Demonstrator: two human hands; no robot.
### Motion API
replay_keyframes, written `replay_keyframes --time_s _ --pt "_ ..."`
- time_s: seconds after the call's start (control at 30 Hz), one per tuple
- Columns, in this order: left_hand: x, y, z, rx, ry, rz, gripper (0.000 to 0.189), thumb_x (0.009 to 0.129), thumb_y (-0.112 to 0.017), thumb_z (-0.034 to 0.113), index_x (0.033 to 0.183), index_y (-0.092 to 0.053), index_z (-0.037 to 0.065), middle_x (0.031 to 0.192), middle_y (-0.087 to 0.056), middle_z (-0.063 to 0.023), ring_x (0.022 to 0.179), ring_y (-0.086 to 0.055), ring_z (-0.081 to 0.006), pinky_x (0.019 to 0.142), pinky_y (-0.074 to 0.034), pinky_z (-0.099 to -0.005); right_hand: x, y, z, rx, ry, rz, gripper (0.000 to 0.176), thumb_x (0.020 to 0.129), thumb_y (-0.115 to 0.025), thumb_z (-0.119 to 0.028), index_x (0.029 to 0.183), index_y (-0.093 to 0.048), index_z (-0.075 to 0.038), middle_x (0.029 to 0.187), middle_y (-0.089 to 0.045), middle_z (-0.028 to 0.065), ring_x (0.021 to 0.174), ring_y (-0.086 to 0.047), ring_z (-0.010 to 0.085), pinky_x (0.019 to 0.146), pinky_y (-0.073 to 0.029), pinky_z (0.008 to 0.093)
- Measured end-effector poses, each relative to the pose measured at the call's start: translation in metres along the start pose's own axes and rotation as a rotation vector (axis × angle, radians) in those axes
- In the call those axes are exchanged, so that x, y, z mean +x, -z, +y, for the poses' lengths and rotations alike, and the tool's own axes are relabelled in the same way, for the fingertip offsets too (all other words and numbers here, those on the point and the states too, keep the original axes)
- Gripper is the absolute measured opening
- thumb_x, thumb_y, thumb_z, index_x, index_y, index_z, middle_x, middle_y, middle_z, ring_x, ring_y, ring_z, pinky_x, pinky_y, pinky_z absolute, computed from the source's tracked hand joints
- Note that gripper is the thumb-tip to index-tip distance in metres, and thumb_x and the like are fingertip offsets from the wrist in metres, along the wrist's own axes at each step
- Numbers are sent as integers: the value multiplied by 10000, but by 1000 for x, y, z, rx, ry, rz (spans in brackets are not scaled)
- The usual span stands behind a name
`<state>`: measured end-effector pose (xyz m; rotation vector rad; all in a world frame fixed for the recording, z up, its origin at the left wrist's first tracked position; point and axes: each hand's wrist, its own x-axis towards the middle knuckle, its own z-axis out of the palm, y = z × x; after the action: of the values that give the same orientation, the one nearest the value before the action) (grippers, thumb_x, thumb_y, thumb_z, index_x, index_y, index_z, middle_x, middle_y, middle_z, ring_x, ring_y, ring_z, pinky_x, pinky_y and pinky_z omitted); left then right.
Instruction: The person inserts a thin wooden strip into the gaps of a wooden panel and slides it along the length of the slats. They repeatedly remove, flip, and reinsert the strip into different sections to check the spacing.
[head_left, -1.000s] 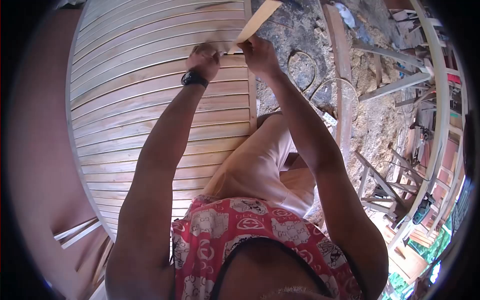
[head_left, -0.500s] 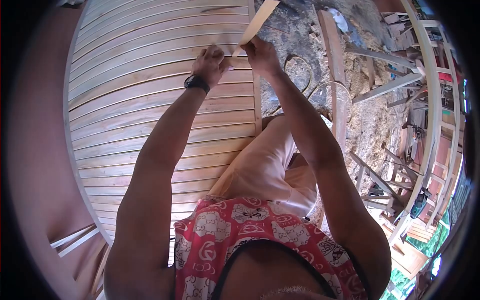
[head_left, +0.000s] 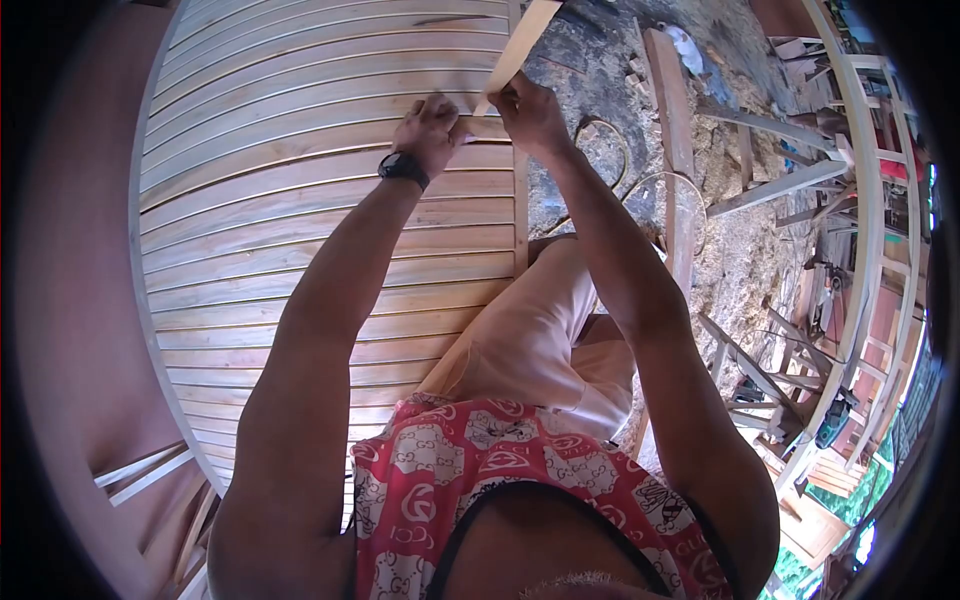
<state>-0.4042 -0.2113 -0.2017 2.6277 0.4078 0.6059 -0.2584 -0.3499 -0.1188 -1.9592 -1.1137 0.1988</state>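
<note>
A slatted wooden panel (head_left: 330, 240) with narrow gaps between its boards lies under my hands. My right hand (head_left: 530, 115) pinches a thin, pale wooden strip (head_left: 522, 45) near its lower end; the strip slants up and to the right past the panel's edge. My left hand (head_left: 430, 132), with a black watch (head_left: 402, 168) at the wrist, rests low over the boards just left of the strip's end. Its fingers are curled, and a small pinkish bit shows by the thumb, too small to name.
Beyond the panel's right edge, a long plank (head_left: 672, 150) and a looped cable (head_left: 625, 165) lie on dusty ground. Wooden frames (head_left: 870, 200) stand farther right. Pale battens (head_left: 145, 475) lean at the lower left. My bent leg (head_left: 520, 320) presses beside the panel.
Both hands and the strip appear slightly farther right in view, along with the panel and surroundings. The right hand keeps its pinch on the strip, and the left stays curled.
</note>
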Motion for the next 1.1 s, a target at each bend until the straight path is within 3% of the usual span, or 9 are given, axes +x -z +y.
replay_keyframes --time_s 0.23,0.37,0.47,0.5,0.57,0.63,0.67,0.73,1.1 --pt "-6 -11 10 -73 29 101 279 819 -841 280 1046 -757 140 1183 -675 -44 1150 -636 -342 993 -545 -448 0 5 -4 -112 -87 -73 158 956 -710 -210 1050 -718 -82 894 -738 193 869 -731 409 726 -572 491" --pt "-10 -10 8 -145 18 22 169 877 -773 273 948 -766 120 1202 -651 -42 1223 -575 -331 1036 -525 -451 7 15 -12 -202 -83 -107 147 968 -693 -219 1046 -726 -99 894 -735 197 854 -725 417 719 -569 504" --pt "-11 6 11 -67 -82 -17 210 886 -762 286 1040 -762 143 1247 -628 -47 1295 -527 -342 1134 -422 -541 11 24 -21 -60 16 56 125 984 -699 -146 1062 -743 -59 825 -749 140 738 -746 253 688 -563 375" --pt "-12 13 20 45 -45 -103 267 889 -766 323 1106 -753 169 1299 -613 -50 1318 -513 -353 1123 -389 -590 7 27 -25 -58 16 56 125 984 -699 -146 1062 -743 -59 825 -749 140 738 -746 253 688 -563 375" --pt "-12 19 26 157 -8 -188 328 891 -769 361 1173 -745 195 1352 -598 -54 1341 -498 -364 1113 -355 -639 -2 33 -31 -93 6 -11 132 974 -674 -184 1056 -728 -97 859 -734 183 795 -725 407 672 -563 485" --pt "-12 20 23 174 -15 -297 465 874 -780 465 1266 -698 229 1440 -530 -42 1395 -432 -362 1091 -315 -695 -18 32 -36 -84 5 -51 119 980 -676 -136 1063 -733 -72 866 -750 165 789 -745 332 695 -570 421" --pt "-10 27 24 175 -11 -293 465 874 -780 465 1266 -698 229 1440 -530 -42 1395 -432 -362 1091 -315 -695 -24 29 -34 -76 3 -88 110 987 -678 -88 1070 -739 -48 874 -766 147 782 -764 257 718 -576 358" --pt "-5 40 26 169 2 -491 561 868 -749 551 1325 -680 234 1489 -473 -46 1435 -376 -332 1139 -283 -699 -32 21 -29 -48 21 -64 108 980 -681 -71 1068 -739 -47 881 -768 149 784 -765 258 722 -577 356" --pt "-13 28 20 161 -29 -384 577 876 -778 520 1352 -640 226 1455 -487 -28 1386 -433 -344 1085 -329 -687 -47 5 -9 68 50 -3 114 985 -668 -31 1077 -734 -46 899 -758 167 821 -764 207 720 -571 347"
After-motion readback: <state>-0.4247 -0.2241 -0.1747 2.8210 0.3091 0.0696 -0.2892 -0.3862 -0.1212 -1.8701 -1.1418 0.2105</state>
